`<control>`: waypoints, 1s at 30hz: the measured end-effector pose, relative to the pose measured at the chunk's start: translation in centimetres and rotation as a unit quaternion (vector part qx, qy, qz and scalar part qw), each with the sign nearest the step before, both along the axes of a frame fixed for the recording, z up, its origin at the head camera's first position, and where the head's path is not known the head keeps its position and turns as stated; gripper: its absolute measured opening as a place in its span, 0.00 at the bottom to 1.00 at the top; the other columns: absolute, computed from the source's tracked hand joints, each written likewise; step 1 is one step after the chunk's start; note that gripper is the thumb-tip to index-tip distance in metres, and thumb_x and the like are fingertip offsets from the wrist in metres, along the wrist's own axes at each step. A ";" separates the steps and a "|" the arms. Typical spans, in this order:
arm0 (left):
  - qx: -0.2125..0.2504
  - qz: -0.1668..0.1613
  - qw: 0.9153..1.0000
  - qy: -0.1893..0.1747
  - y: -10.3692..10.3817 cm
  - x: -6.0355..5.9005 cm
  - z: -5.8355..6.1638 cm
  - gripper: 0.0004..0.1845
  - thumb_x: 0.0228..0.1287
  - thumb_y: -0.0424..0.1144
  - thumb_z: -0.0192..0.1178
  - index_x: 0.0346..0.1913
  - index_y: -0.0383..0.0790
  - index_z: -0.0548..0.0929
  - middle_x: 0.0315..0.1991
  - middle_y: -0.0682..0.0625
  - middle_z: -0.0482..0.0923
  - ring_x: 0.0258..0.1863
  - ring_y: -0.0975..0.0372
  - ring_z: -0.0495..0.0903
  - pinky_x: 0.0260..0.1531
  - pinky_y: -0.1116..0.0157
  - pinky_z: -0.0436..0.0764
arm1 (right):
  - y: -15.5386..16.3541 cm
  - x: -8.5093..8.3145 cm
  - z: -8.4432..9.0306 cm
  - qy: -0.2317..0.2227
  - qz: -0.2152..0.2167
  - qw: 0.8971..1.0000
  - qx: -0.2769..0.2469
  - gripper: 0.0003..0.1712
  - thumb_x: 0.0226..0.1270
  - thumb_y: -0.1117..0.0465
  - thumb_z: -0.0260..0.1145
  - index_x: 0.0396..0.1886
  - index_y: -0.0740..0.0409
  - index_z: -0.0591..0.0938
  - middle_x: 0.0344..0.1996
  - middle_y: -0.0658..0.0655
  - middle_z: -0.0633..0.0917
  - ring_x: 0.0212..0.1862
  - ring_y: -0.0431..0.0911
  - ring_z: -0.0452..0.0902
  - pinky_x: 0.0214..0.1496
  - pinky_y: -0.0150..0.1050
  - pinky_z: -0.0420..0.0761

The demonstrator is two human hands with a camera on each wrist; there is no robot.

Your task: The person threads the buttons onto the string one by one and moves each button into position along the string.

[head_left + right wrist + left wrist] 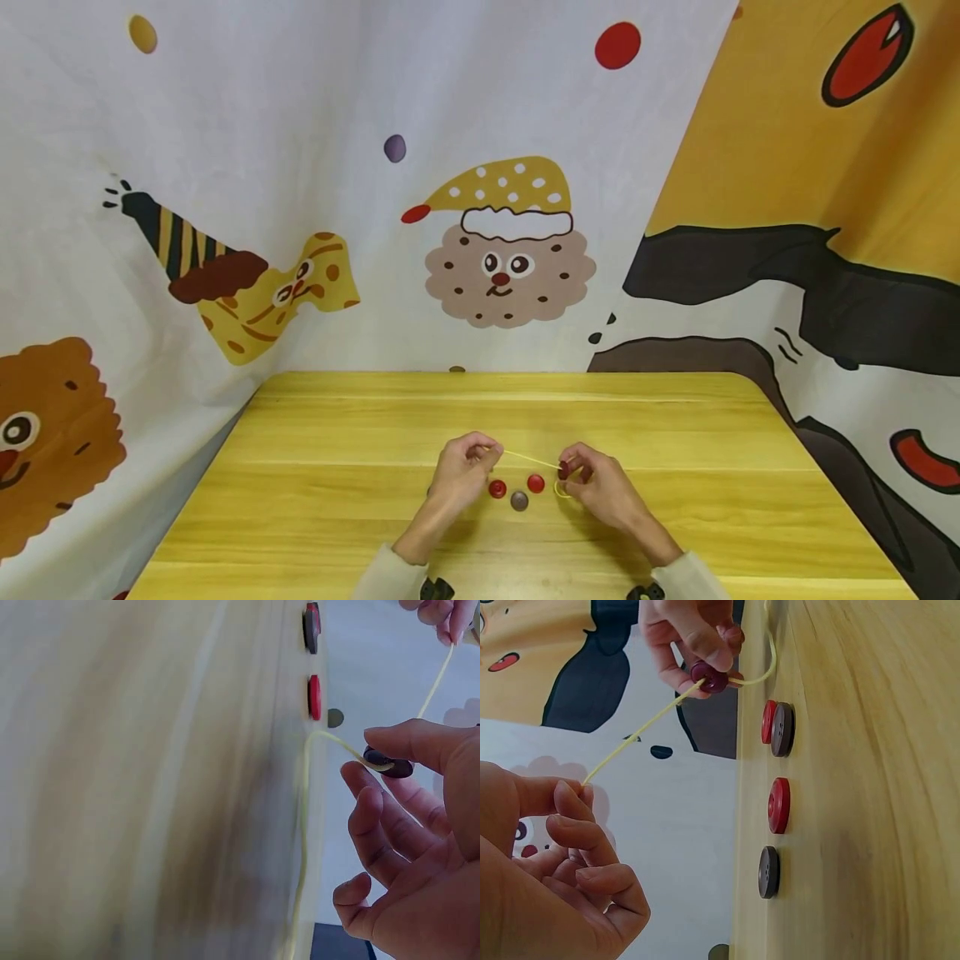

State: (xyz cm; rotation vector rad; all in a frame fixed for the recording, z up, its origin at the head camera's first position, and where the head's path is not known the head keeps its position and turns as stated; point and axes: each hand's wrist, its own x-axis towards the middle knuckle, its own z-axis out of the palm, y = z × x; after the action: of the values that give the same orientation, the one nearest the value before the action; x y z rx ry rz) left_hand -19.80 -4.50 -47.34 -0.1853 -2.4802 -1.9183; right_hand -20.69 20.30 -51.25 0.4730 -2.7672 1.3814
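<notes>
My left hand (467, 467) pinches one end of a thin yellow cord (641, 731) between thumb and forefinger. The cord runs taut to a dark red button (709, 677) and passes through it. Thumb and fingers of my right hand (600, 483) pinch that button above the table. Past the button, the rest of the cord curves down and trails along the tabletop, as the right wrist view shows. Between the hands lie a red button (497, 489), a second red button (536, 483) and a grey-brown button (519, 501).
Another grey-brown button (769, 871) lies by my left hand, mostly hidden by it in the head view. The wooden table (337, 517) ends at a printed cloth (375, 317) hanging behind it, which also hangs along both sides.
</notes>
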 end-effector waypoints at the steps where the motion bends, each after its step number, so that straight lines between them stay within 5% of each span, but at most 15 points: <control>1: 0.000 0.000 1.000 -0.001 0.0 0.0 0.0 0.11 0.67 0.39 0.64 0.39 0.32 0.84 0.26 0.51 0.75 0.24 0.65 0.71 0.23 0.71 0.70 | 0.1 0.0 -0.1 0.001 0.000 1.000 0.003 0.15 0.56 0.71 0.73 0.41 0.58 0.80 0.31 0.49 0.85 0.30 0.38 0.75 0.34 0.32 0.75; 12: 0.005 0.000 1.000 -0.008 -0.4 0.0 -0.1 0.12 0.67 0.39 0.64 0.40 0.31 0.84 0.25 0.50 0.76 0.22 0.65 0.71 0.20 0.72 0.70 | 2.3 0.1 -0.5 0.001 0.022 0.999 0.026 0.15 0.55 0.72 0.73 0.40 0.58 0.80 0.32 0.52 0.86 0.31 0.37 0.78 0.35 0.31 0.77; 22: -0.009 -0.005 1.000 -0.011 -0.5 0.0 -0.3 0.11 0.67 0.40 0.64 0.40 0.33 0.85 0.26 0.49 0.76 0.24 0.64 0.71 0.22 0.71 0.71 | 3.7 -0.3 -0.6 -0.034 0.043 0.997 0.056 0.13 0.58 0.71 0.71 0.40 0.56 0.80 0.31 0.48 0.82 0.27 0.37 0.73 0.26 0.31 0.74; 30: -0.023 -0.004 1.000 -0.014 -0.4 -0.1 -0.6 0.10 0.67 0.40 0.64 0.39 0.33 0.85 0.26 0.50 0.75 0.25 0.63 0.71 0.24 0.70 0.71 | 4.1 -0.4 -0.8 -0.015 0.052 0.997 0.059 0.13 0.57 0.66 0.75 0.39 0.53 0.81 0.29 0.48 0.80 0.29 0.35 0.71 0.32 0.31 0.73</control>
State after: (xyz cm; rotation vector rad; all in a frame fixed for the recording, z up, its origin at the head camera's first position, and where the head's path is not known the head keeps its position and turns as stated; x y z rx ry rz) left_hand -19.87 -4.90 -47.91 -0.1687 -2.5474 -1.8797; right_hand -21.12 24.44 -52.09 0.6121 -2.8986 1.2586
